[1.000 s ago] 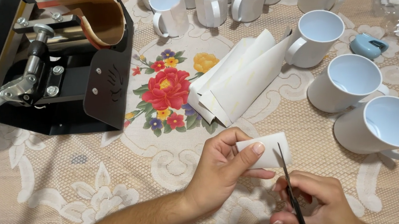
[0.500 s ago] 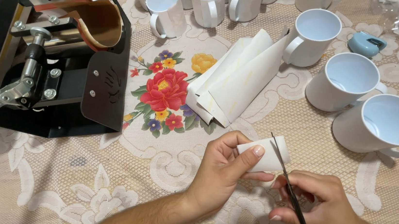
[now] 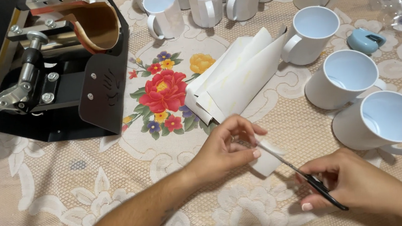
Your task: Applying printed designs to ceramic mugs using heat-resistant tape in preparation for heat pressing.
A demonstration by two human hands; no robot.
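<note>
At six o'clock on the bench [image 3: 47, 201], left hand [image 3: 226, 150] pinches thin, floppy paper [image 3: 267, 159] by its edge; right hand [image 3: 352, 182] grips scissors [image 3: 305, 179].

Single head view, looking steeply down, close over table [image 3: 47, 201] and hands.

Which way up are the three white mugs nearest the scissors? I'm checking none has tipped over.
Upright. Each of the three white mugs stands on its base near the scissors, its open mouth facing up and its pale inside showing.

Both forearms are bare with no sleeves showing; the right hand [image 3: 360, 186] has pale-painted nails.
</note>
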